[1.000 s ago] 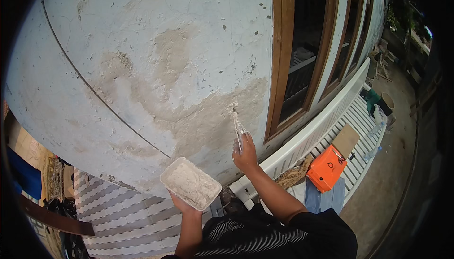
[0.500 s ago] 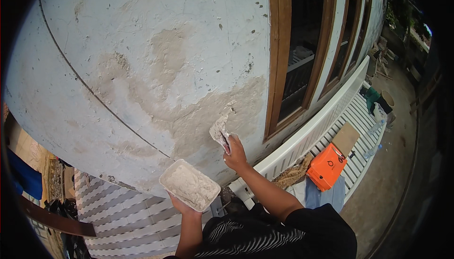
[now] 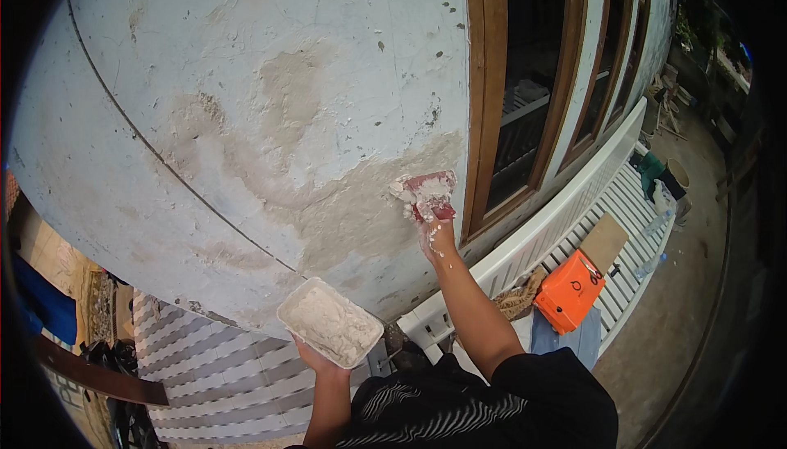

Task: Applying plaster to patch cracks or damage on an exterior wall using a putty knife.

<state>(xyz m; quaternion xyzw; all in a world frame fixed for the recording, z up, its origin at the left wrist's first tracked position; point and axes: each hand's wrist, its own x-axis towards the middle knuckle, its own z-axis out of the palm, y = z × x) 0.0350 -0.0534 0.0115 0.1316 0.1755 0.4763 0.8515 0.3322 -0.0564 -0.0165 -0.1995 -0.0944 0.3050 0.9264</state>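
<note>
My left hand [image 3: 316,357] supports a white plastic tub [image 3: 352,364] from below, close to the foot of the wall. Pale, wet-looking plaster [image 3: 328,322] fills much of it. My right hand [image 3: 438,236] grips a red putty knife [image 3: 441,181] smeared with plaster, and white specks dot the hand and wrist. Its blade is at the right end of a beige patch [image 3: 344,211] on the pale blue wall [image 3: 361,80]; whether it touches cannot be seen. Flaking paint and smaller rough patches mark the wall around it.
A brown wooden window frame [image 3: 485,88] stands just right of my right hand. Below it runs a white slatted bench [image 3: 459,297] bearing an orange box [image 3: 567,292] and a brown board [image 3: 604,242]. A dark cable [image 3: 147,144] crosses the wall at left.
My right hand has moved right and slightly up along the wall, turning the putty knife so its red blade shows broadly. The left hand and tub have barely moved.
</note>
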